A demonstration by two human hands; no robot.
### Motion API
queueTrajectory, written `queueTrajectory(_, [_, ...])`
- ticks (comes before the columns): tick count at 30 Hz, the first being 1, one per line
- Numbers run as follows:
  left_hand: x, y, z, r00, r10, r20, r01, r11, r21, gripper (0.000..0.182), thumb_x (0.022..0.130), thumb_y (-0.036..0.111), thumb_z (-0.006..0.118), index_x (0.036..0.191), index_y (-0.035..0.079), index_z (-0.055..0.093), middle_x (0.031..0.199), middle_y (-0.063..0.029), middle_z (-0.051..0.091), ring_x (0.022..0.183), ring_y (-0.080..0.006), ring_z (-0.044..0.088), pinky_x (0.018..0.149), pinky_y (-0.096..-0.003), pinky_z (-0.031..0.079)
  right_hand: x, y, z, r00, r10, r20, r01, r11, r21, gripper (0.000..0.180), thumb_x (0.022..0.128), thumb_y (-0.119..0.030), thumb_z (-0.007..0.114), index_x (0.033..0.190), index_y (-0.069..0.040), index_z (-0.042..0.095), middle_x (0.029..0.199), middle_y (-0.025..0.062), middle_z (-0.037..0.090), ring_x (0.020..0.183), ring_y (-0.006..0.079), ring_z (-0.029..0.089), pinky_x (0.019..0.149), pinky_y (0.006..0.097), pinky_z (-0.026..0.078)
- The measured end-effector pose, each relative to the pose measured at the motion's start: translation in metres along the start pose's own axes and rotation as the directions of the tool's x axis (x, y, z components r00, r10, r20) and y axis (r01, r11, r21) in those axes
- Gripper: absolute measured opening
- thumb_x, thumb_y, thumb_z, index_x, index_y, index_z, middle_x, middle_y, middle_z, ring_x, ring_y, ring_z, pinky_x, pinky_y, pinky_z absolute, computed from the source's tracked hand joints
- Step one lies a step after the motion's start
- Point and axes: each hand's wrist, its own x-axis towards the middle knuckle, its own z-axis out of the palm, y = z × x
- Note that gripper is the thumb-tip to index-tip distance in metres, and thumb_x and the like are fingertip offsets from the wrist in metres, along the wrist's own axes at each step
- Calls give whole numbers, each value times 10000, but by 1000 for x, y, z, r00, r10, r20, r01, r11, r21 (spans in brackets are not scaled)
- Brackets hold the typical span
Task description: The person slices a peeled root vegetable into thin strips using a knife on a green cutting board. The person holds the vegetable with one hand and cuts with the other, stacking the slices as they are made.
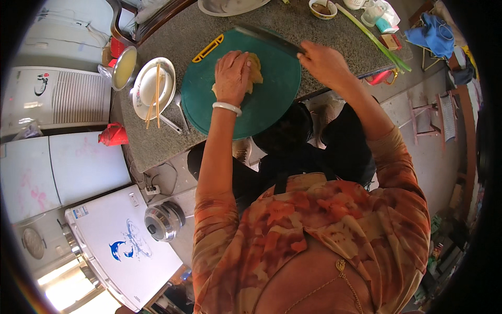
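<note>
A round green cutting board (270, 94) with a yellow handle lies at the table's front edge. On it sits a pale yellow piece of food (255, 68), layered and ragged-edged, perhaps egg sheet or pancake. My left hand (232, 72), a white bangle at its wrist, presses over the food and covers much of it. In my right hand (323, 61) is the handle of a kitchen knife (270, 37). The blade is raised over the board's far right part, pointing left, apart from the food and blurred.
Left of the board, chopsticks (158, 98) rest across a white bowl (153, 80) beside a spoon (182, 112). A metal bowl of yellow liquid (126, 67) is at the table's left edge. A scallion (372, 37) and a small bowl (323, 9) lie far right; a metal basin (231, 7) is behind.
</note>
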Motion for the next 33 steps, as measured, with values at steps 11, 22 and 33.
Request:
queueTrajectory(11, [11,-16,23,995,94,-35,-95,995,-40,215,982,192,656,1138,86,761,1203,-122,709,1135,-342,640,1002,-451,510,48,-34,33,954,-140,264,193,963,-187,220,1009,-144,565,1159,5,502,824,211,683,812,445,687,676,555,540])
queueTrajectory(22, [10,-15,26,997,58,-43,-61,996,-59,206,956,182,658,1112,89,754,1193,-89,710,1156,-316,624,982,-454,496,60,-41,39,921,-184,344,274,932,-236,246,949,-111,621,1131,12,511,759,169,695,707,404,701,583,540,545])
queueTrajectory(33, [9,-18,30,996,70,-55,-72,997,-34,203,978,171,616,1110,80,739,1148,-114,714,1100,-353,626,996,-469,497,63,-71,-8,886,-164,435,284,931,-228,252,899,-47,615,1131,25,551,873,228,722,842,427,724,675,541,566])
